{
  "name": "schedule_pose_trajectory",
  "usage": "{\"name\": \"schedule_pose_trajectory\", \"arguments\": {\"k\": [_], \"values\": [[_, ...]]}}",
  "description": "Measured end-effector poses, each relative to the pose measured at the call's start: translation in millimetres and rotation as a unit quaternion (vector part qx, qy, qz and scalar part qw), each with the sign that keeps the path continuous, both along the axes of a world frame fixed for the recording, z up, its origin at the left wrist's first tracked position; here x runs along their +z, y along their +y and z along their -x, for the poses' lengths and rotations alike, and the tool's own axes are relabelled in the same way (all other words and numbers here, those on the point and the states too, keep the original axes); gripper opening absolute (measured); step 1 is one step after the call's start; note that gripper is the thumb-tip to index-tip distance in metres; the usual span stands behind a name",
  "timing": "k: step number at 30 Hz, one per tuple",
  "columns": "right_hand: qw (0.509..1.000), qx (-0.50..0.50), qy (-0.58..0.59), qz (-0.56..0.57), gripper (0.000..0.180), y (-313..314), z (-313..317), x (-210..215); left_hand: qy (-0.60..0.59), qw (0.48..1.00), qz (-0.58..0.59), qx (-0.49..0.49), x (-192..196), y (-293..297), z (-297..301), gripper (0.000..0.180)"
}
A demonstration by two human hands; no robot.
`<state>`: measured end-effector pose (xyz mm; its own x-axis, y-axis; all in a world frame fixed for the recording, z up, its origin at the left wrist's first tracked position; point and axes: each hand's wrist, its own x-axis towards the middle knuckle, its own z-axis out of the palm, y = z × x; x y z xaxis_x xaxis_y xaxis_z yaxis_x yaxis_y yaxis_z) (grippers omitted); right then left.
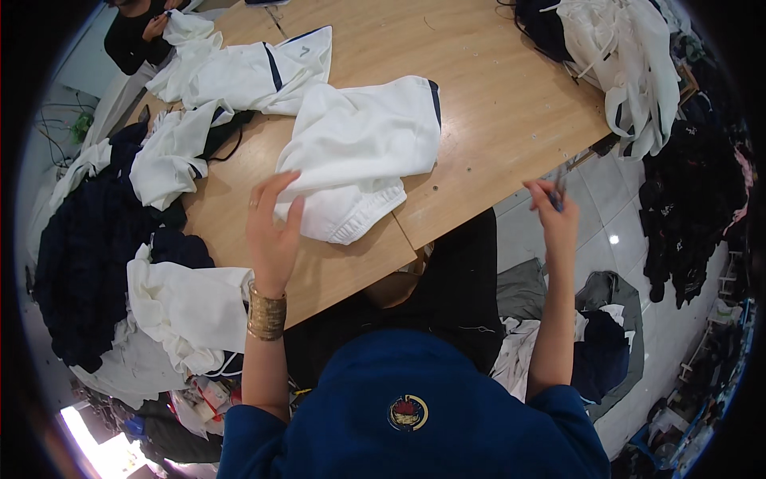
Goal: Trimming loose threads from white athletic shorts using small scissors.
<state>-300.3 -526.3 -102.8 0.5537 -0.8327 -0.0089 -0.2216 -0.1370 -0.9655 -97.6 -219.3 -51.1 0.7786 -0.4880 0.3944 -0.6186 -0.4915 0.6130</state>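
Observation:
A white garment (363, 132) lies folded on the wooden table in front of me, with a gathered elastic edge toward me and a navy band at its far right end. My left hand (273, 231) is at the garment's left side, fingers spread and holding nothing; whether the fingertips touch the cloth I cannot tell. Off the table's right edge, my right hand (556, 219) is closed around a small tool that looks like thread snips (556, 199), dark blue at the grip with blurred metal blades pointing away from me.
Another white garment with navy trim (239, 76) lies farther left, near a person in black (136, 36) handling white cloth. Navy and white clothes (88, 239) are heaped left. White garments (622, 64) hang over the far right corner. Black clothes (686, 207) lie on the tiled floor (610, 199).

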Motion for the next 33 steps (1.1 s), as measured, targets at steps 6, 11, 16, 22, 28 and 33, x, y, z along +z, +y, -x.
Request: {"name": "schedule_pose_trajectory", "arguments": {"k": [6,11,16,22,28,33], "values": [[0.993,0.102,0.051,-0.039,0.031,-19.8,-110.3,-5.1,0.021,0.997,0.056,-0.04,-3.8,-70.4,-107.0,0.032],[0.981,0.146,0.112,-0.058,0.029,-10.2,-171.8,-24.9,0.088,0.989,-0.121,0.014,-61.6,-82.1,-178.4,0.041],[0.987,0.132,-0.038,-0.083,0.02,-1.2,-144.4,-10.2,0.151,0.987,-0.018,-0.05,-17.8,-61.0,-150.4,0.031],[0.968,0.136,-0.012,-0.209,0.016,37.1,-48.7,-1.7,0.257,0.957,-0.128,-0.039,7.7,1.8,-92.6,0.034],[0.982,0.165,0.073,-0.049,0.017,61.9,-13.7,-35.4,-0.174,0.979,-0.094,-0.041,15.7,-43.5,-29.4,0.032],[0.987,0.122,0.107,-0.008,0.018,54.4,-18.9,-8.0,0.039,0.962,-0.06,-0.262,25.0,-97.8,-6.5,0.026]]}}
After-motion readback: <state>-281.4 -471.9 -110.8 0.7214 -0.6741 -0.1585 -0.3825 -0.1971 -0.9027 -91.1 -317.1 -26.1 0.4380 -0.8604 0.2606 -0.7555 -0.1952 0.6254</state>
